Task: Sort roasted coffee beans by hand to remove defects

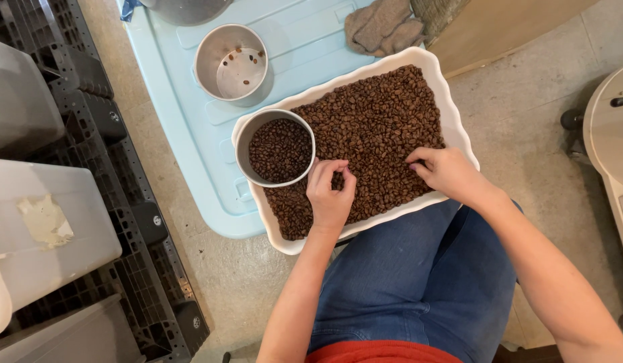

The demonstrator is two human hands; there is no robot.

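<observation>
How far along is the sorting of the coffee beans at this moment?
Done: the cup in the tray is nearly full of beans, and the second cup holds a few. In hand: the left hand pinches over the beans beside the fuller cup, while the right hand touches the bean layer. Left: the white tray is covered with beans.

Coffee-roastery work floor: tray of roasted beans (379, 128), black plastic pallets (103, 121).

A grey metal vessel (186, 10) is cut off by the top edge
</observation>
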